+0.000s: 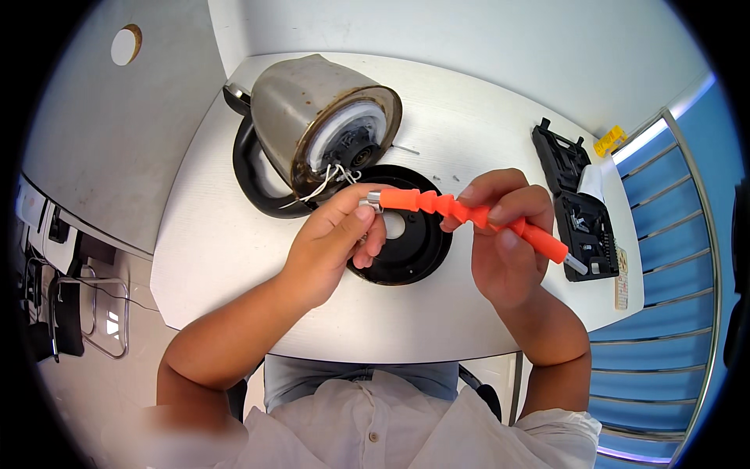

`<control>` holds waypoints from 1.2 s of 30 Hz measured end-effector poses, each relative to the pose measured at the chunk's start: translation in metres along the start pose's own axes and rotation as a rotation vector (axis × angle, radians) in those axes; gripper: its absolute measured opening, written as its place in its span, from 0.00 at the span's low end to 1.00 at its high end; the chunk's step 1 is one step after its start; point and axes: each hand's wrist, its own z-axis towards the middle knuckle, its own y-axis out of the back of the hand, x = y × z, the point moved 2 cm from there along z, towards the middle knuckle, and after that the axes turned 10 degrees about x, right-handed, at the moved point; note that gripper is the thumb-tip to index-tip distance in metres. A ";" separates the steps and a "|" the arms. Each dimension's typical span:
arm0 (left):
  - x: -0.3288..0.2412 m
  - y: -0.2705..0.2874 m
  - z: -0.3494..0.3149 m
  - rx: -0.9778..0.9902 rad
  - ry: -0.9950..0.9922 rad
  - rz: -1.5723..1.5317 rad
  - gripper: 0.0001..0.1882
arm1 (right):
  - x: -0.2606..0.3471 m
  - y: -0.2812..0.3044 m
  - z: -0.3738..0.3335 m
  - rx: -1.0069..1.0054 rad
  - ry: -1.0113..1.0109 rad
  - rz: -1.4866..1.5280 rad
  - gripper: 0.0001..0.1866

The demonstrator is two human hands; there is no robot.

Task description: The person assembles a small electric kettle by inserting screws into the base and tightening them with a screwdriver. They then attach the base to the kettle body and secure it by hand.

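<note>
L fingers (354, 224) pinch orange flex shaft (402, 200) by metal end, R fingers (533, 202) grip its body.

A white table (437, 328) with a curved edge carries everything here. On its far left part a stained metal kettle (312, 109) lies on its side, its black handle (248, 168) toward the left edge. A black round base (422, 254) lies flat just beside the kettle. A thin metal rod (406, 149) and two small screws (437, 178) lie near them. Well apart, on the right, an open black toolbox (564, 168) lies beside a patterned strip (621, 281).
</note>
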 end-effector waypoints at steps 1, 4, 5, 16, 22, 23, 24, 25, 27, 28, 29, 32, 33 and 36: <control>0.001 0.000 0.000 0.006 -0.025 -0.008 0.18 | 0.001 0.000 0.000 -0.001 -0.009 -0.008 0.06; 0.006 0.003 0.000 0.011 -0.076 0.007 0.18 | 0.001 -0.001 0.002 -0.021 -0.020 -0.004 0.06; 0.007 0.006 0.000 0.005 -0.079 0.040 0.19 | 0.001 0.000 0.001 -0.025 -0.026 -0.005 0.06; -0.002 -0.002 -0.004 -0.135 -0.217 0.916 0.22 | 0.013 0.003 0.003 -0.067 -0.054 0.038 0.06; -0.009 -0.006 -0.004 -0.117 -0.265 1.151 0.21 | 0.018 0.005 0.003 0.003 -0.043 -0.087 0.08; -0.008 -0.005 -0.004 -0.105 -0.280 1.189 0.19 | 0.021 0.005 0.003 0.033 -0.050 -0.120 0.08; -0.008 -0.005 -0.004 -0.094 -0.295 1.228 0.18 | 0.023 0.005 0.004 0.063 -0.057 -0.152 0.08; -0.008 -0.006 -0.004 -0.090 -0.287 1.267 0.18 | 0.024 0.005 0.004 0.100 -0.057 -0.197 0.08; -0.010 -0.010 -0.002 -0.081 -0.272 1.346 0.20 | 0.027 0.005 0.003 0.174 -0.059 -0.288 0.08; -0.011 -0.011 -0.002 -0.064 -0.263 1.357 0.19 | 0.027 0.004 0.003 0.159 -0.069 -0.292 0.08; -0.011 -0.011 -0.003 -0.047 -0.253 1.368 0.18 | 0.027 0.002 0.003 0.143 -0.079 -0.295 0.08; -0.010 -0.010 -0.003 -0.064 -0.290 1.381 0.15 | 0.028 0.004 0.009 0.090 -0.014 -0.398 0.07; -0.009 -0.009 -0.003 -0.081 -0.313 1.381 0.14 | 0.030 0.008 0.013 0.064 0.038 -0.474 0.06; -0.006 -0.007 -0.003 -0.122 -0.354 1.329 0.11 | 0.034 0.007 0.017 0.082 -0.040 -0.638 0.15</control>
